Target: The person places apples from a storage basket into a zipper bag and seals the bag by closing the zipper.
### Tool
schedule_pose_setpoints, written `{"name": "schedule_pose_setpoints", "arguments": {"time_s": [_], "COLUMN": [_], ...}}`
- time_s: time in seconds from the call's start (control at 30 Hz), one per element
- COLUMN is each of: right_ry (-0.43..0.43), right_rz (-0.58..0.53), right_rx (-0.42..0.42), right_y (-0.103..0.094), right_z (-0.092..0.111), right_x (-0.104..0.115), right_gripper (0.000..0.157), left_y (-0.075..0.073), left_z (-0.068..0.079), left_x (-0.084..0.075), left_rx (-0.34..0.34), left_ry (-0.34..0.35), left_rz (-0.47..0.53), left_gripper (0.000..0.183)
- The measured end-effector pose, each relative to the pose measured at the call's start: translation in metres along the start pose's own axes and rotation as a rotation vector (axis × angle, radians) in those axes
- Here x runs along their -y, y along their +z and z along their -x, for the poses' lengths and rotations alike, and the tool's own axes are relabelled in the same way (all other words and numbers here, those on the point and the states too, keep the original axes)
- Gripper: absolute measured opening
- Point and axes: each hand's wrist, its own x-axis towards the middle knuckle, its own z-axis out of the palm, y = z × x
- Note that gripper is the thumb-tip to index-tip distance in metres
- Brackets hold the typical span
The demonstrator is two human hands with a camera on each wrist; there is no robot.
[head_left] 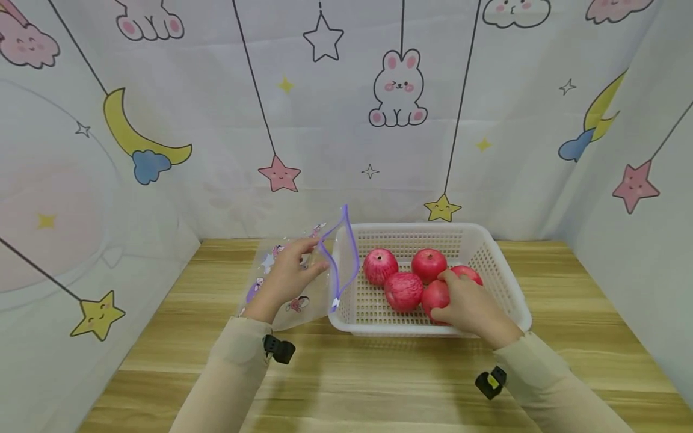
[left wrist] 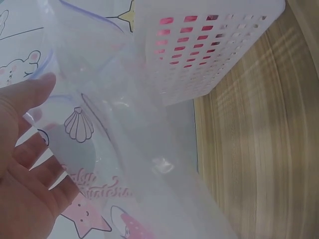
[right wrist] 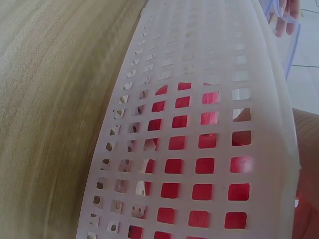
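Observation:
A clear zip bag [head_left: 303,300] with a purple zip and printed cartoon figures stands beside the basket's left end, its mouth spread towards the basket. My left hand [head_left: 292,273] holds it near the mouth, thumb and fingers at its edge; the left wrist view shows the thumb [left wrist: 42,89] against the plastic. Inside the white plastic basket [head_left: 390,329] lie several red apples, one [head_left: 381,266] at the left and another [head_left: 403,291] in the middle. My right hand [head_left: 471,304] reaches over the front rim and grips an apple [head_left: 436,299], palm downward.
Two more apples lie close by, one at the back [head_left: 429,265] and one [head_left: 468,274] partly behind the right hand. The basket rests on a wooden table [head_left: 335,385]. A white curtain [head_left: 335,138] with cartoon prints hangs behind and at both sides.

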Motion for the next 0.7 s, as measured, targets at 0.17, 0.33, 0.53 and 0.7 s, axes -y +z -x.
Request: {"name": "schedule_pose_setpoints", "arguments": {"time_s": [0.17, 0.33, 0.53, 0.7], "right_ry": [-0.007, -0.024, -0.037, -0.036], "right_rz": [-0.019, -0.023, -0.038, -0.043], "right_rx": [-0.021, -0.052, -0.079, -0.089], "right_y": [0.0005, 0.0008, 0.0014, 0.0017], "right_z": [-0.0003, -0.0007, -0.0010, -0.0001], "right_x": [0.0017, 0.0027, 0.0031, 0.0038], "right_gripper": [0.070, 0.070, 0.069, 0.069], "left_y": [0.0007, 0.0009, 0.0013, 0.0023], "left_z": [0.0005, 0.0005, 0.0007, 0.0009], "left_x": [-0.0002, -0.0016, -0.0023, -0.0021], "left_rx": [-0.006, -0.007, -0.006, -0.006], "left_ry": [-0.001, -0.002, -0.003, 0.004], "left_rz": [0.005, 0.012, 0.024, 0.022], "left_gripper": [0.053, 0.053, 0.052, 0.051]}}
